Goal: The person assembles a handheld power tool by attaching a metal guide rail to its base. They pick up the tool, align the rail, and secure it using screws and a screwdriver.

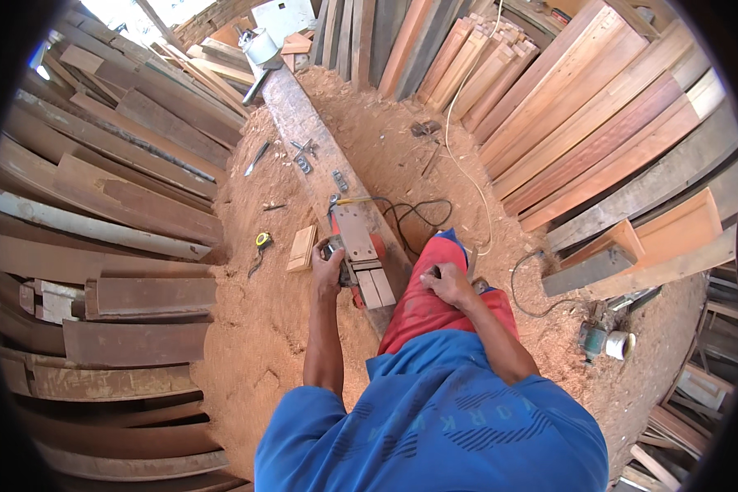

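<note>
An electric hand planer (pixel 355 234) lies upside down on a long, dusty plank (pixel 299 115), its flat sole facing up and bits of red body showing at its sides. My left hand (pixel 329 265) is closed around the planer's near left side; part of the grip is hidden. Over my red-trousered thigh, my right hand (pixel 451 286) is closed with curled fingers, and whether anything small is in it is hidden. Farther along the plank lie a small metal part (pixel 339 178) and a cross-shaped metal tool (pixel 303 149). A wooden block (pixel 301 248) rests left of the planer.
Shavings cover the ground. On it lie a yellow tape measure (pixel 262 240), a bladed tool (pixel 257 157) and a dark cord (pixel 422 205). Boards (pixel 139 197) line the left, and leaning planks (pixel 590 123) the right. A green power tool (pixel 594 340) sits at right.
</note>
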`<state>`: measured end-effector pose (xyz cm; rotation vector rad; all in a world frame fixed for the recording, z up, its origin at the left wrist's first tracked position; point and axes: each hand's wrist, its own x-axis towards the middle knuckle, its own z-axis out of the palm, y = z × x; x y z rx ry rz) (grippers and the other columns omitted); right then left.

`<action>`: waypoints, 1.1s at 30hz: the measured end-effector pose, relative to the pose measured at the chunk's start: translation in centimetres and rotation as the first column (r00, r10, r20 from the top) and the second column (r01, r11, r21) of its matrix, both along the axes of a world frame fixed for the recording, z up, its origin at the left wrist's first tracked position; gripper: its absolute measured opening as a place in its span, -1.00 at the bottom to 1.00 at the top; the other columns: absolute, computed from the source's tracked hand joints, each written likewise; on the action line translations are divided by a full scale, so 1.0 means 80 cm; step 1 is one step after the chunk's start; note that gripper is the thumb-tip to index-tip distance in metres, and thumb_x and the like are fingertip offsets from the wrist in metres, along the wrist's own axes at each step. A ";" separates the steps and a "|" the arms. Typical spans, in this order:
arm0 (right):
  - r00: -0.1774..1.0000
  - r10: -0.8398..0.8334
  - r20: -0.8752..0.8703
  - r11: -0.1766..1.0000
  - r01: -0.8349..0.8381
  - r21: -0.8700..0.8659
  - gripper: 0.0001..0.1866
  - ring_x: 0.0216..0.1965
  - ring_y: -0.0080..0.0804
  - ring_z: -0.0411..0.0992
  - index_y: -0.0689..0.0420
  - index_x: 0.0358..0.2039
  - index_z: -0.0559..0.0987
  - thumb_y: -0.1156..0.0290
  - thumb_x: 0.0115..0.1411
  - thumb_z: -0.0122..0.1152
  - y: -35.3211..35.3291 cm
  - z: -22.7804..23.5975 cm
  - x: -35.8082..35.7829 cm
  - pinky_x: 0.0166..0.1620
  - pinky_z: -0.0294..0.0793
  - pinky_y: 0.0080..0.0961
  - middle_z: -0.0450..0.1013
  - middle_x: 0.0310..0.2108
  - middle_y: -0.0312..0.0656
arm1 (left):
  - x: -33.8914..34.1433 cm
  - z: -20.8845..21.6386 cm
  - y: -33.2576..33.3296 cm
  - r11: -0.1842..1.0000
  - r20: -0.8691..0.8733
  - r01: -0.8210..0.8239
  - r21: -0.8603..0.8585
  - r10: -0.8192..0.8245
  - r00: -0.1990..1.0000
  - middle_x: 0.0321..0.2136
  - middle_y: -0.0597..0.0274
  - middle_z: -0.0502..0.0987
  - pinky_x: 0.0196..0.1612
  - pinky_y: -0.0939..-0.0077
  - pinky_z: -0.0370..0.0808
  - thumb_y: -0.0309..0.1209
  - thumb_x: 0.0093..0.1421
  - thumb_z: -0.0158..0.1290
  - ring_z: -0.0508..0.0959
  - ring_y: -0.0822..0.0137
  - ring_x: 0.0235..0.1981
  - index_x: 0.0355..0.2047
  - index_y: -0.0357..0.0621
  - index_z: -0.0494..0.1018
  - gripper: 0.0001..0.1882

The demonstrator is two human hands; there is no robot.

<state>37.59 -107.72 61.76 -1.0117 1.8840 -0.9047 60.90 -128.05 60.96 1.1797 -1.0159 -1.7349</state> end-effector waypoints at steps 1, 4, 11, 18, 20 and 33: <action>1.000 0.006 -0.020 1.000 -0.006 0.012 -0.71 -0.50 -0.44 0.47 0.24 -0.48 0.62 0.24 0.16 0.28 0.002 -0.003 -0.001 -0.36 0.43 -0.40 0.52 -0.58 -0.15 | -0.007 0.004 0.002 1.000 0.002 -0.019 0.008 0.019 1.000 -0.13 0.02 0.47 -0.20 0.35 0.61 -0.51 0.07 0.14 0.57 0.26 -0.20 0.21 -0.28 0.15 -0.31; 0.998 0.024 -0.057 0.999 -0.022 0.036 -0.70 -0.52 -0.44 0.46 0.25 -0.48 0.61 0.23 0.16 0.27 -0.004 0.000 0.006 -0.38 0.42 -0.39 0.51 -0.60 -0.15 | 0.003 -0.023 -0.005 0.989 0.166 0.014 -0.150 0.011 0.986 -0.11 0.03 0.46 -0.12 0.35 0.57 -0.51 0.05 0.12 0.55 0.25 -0.16 0.20 -0.29 0.16 -0.32; 1.000 -0.004 0.005 1.000 0.003 0.012 -0.64 -0.53 -0.24 0.45 0.25 -0.51 0.58 0.16 0.16 0.26 0.000 0.004 -0.008 -0.35 0.40 -0.21 0.46 -0.59 0.02 | 0.007 -0.020 -0.001 0.990 0.002 0.077 -0.121 -0.077 0.997 0.13 -0.05 0.32 0.14 0.26 0.38 -0.21 0.18 0.17 0.41 0.14 0.09 0.36 -0.24 -0.04 -0.13; 0.989 -0.125 0.083 0.988 0.117 0.097 -0.71 -0.40 -0.48 0.52 0.26 -0.35 0.63 0.25 0.24 0.20 0.030 0.019 -0.048 -0.26 0.48 -0.45 0.61 -0.46 -0.18 | 0.055 -0.065 -0.016 0.996 -0.191 0.036 0.084 -0.019 0.981 -0.06 0.18 0.47 -0.09 0.28 0.50 -0.04 0.37 -0.08 0.52 0.25 -0.10 0.25 -0.02 0.12 -0.44; 0.968 -0.229 0.100 0.968 0.215 0.131 -0.71 -0.40 -0.46 0.52 0.27 -0.32 0.63 0.25 0.25 0.19 0.045 0.032 -0.065 -0.26 0.48 -0.45 0.61 -0.45 -0.17 | 0.071 -0.067 -0.018 0.992 -0.086 0.046 0.117 -0.036 0.996 -0.07 0.19 0.49 -0.16 0.33 0.48 0.01 0.37 -0.11 0.52 0.29 -0.12 0.23 -0.02 0.16 -0.44; 0.925 -0.135 -0.355 0.855 0.290 0.429 -0.61 -0.18 0.12 0.53 0.23 -0.31 0.63 0.09 0.16 0.22 0.211 -0.109 -0.109 -0.11 0.49 -0.08 0.56 -0.28 0.13 | 0.016 0.039 -0.055 0.851 0.473 0.033 -0.523 0.258 0.842 0.04 -0.07 0.42 0.16 0.21 0.31 -0.16 0.38 -0.06 0.41 0.10 0.07 0.17 -0.28 0.31 -0.50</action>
